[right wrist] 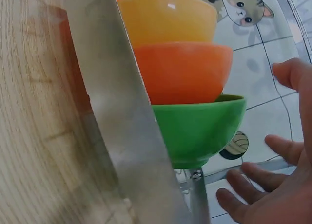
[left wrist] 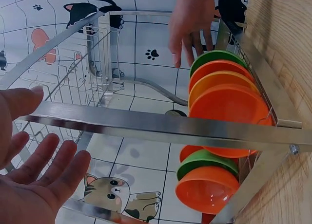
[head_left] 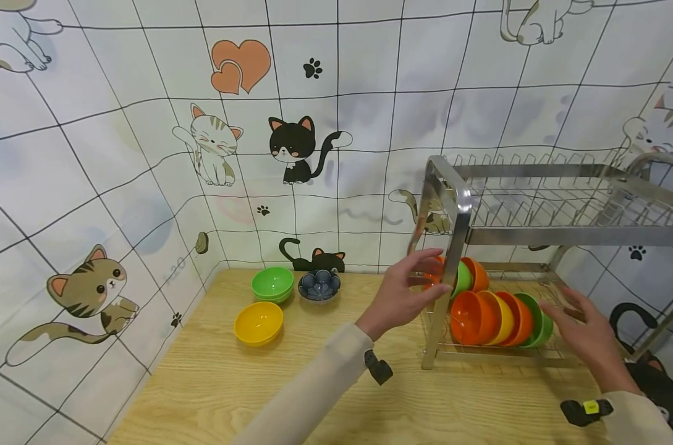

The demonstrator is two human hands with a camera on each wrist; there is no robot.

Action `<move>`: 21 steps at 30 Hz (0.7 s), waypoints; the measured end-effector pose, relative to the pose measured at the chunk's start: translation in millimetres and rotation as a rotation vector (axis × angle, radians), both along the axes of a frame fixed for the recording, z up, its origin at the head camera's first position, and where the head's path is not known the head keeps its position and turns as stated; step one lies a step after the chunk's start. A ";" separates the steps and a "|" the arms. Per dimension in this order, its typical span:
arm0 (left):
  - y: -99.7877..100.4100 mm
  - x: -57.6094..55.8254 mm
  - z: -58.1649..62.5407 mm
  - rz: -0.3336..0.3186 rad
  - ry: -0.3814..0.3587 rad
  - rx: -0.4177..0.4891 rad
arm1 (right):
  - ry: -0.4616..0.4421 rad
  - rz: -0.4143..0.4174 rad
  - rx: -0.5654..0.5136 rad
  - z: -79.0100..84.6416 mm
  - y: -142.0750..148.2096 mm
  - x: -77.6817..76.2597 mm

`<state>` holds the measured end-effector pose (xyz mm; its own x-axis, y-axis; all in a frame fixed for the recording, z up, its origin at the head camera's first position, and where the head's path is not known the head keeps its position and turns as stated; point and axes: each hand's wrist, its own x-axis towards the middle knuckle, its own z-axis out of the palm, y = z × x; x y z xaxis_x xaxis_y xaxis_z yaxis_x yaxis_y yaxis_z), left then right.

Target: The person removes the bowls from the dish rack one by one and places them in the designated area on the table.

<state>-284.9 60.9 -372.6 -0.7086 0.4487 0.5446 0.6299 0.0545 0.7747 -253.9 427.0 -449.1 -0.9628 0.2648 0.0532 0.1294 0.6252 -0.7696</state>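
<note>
My left hand (head_left: 397, 300) is at the left end post of a metal dish rack (head_left: 570, 236), its fingers spread and holding nothing. On the rack's right side my right hand (head_left: 586, 334) is held beside a green bowl (head_left: 541, 322), fingers apart. That bowl ends a front row standing on edge, with an orange bowl (head_left: 469, 318), a yellow bowl (head_left: 504, 318) and another orange bowl (head_left: 522, 318). Behind them, near my left fingers, stand more orange bowls and a green bowl (left wrist: 207, 163). In the right wrist view, a gap shows between the green bowl and my fingers (right wrist: 243, 187).
Left on the wooden table (head_left: 203, 389) are stacked green bowls (head_left: 272, 284), a yellow bowl (head_left: 258, 324) and a dark blue scalloped bowl (head_left: 319, 286). The rack's upper wire tier overhangs the bowls. A cat-patterned wall covering (head_left: 364, 123) rises behind.
</note>
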 end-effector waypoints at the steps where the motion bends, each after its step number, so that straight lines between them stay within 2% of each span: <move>1: 1.4 0.0 0.1 0.000 -0.002 0.005 | -0.012 0.001 -0.005 -2.1 1.8 -1.1; 7: 7.3 0.1 1.7 0.026 -0.007 0.026 | -0.128 0.019 -0.018 -12.0 9.7 -8.6; 13: 12.4 -1.2 3.8 0.052 -0.001 0.029 | -0.227 0.039 -0.100 -17.4 12.8 -13.4; 21: 15.2 -2.6 3.5 0.070 0.024 -0.005 | -0.288 0.067 -0.152 -15.6 13.4 -14.6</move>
